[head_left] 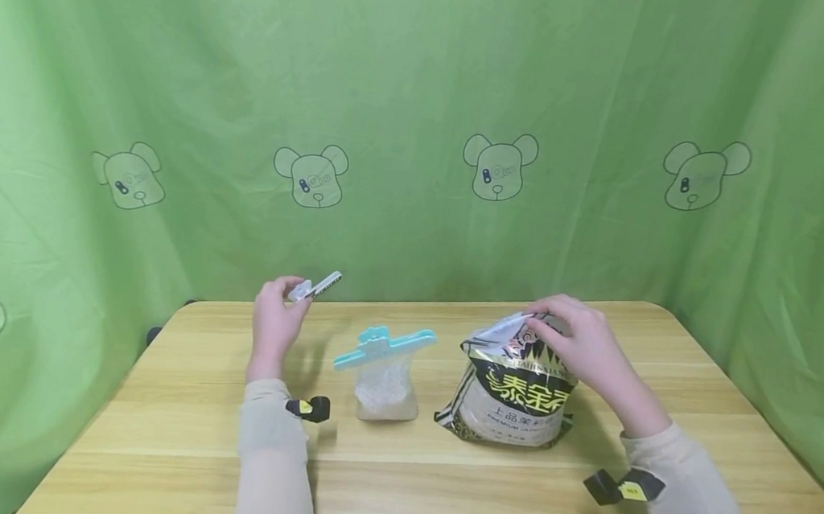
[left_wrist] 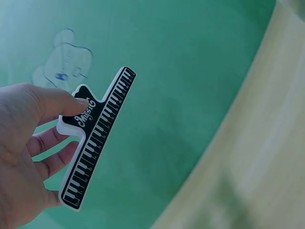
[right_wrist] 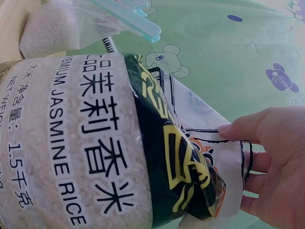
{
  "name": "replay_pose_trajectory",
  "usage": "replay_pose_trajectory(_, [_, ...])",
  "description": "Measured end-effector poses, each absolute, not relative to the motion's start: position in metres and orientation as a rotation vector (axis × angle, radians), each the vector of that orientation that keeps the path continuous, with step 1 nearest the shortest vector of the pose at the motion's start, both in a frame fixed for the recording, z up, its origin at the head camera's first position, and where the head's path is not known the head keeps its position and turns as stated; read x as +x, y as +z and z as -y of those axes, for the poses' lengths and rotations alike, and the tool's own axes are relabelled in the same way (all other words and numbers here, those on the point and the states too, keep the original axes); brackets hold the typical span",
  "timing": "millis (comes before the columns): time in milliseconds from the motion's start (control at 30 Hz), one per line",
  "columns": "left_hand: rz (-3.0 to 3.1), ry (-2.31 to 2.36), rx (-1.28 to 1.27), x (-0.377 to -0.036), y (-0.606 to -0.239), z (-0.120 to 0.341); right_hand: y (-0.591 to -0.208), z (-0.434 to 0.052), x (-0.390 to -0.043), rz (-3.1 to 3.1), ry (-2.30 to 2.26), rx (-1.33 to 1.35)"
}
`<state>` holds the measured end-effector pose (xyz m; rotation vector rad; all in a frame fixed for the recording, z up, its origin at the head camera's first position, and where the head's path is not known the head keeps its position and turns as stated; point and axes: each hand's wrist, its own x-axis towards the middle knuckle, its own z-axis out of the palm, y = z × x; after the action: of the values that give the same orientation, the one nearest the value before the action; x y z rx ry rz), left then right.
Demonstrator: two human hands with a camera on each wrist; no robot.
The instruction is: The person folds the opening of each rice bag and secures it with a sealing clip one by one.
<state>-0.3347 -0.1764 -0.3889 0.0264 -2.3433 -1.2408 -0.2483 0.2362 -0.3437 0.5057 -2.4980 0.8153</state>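
Note:
My left hand (head_left: 277,325) is raised over the far left of the table. Between thumb and fingers it pinches a black-and-white bag clip (left_wrist: 98,136) printed with piano keys and the word Music. On the right, a bag of jasmine rice (head_left: 512,416) stands upright, its upper part folded over. My right hand (head_left: 583,343) holds that folded top, with the thumb (right_wrist: 238,129) on the near side and the fingers behind. Between the hands stands a small clear bag of rice (head_left: 387,392), with a turquoise bag clip (head_left: 394,347) across its top.
The wooden table (head_left: 379,488) carries both bags near its middle. A green curtain (head_left: 398,248) with printed bear heads hangs behind and at both sides. Each sleeve (head_left: 273,456) bears a black wrist camera.

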Motion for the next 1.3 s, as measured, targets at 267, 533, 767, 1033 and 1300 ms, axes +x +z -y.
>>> replay_pose_trajectory(267, [2.263,-1.220,-0.022,-0.319,-0.365,0.173,-0.343,-0.236,-0.248,2.505,0.824,0.502])
replay_pose_trajectory(533, [2.237,-1.180,-0.065,-0.308,-0.348,0.169,-0.343,-0.236,-0.247,2.515,0.825,0.495])
replay_pose_trajectory(767, [2.225,-1.137,-0.144,-0.298,-0.335,0.161,-0.343,-0.236,-0.247,2.510,0.832,0.498])
replay_pose_trajectory(1033, [2.211,-1.056,-0.229,-0.292,-0.325,0.147,-0.342,-0.235,-0.246,2.515,0.834,0.493])
replay_pose_trajectory(1300, [2.225,-0.946,-0.326,-0.285,-0.317,0.127,-0.342,-0.235,-0.246,2.518,0.834,0.490])
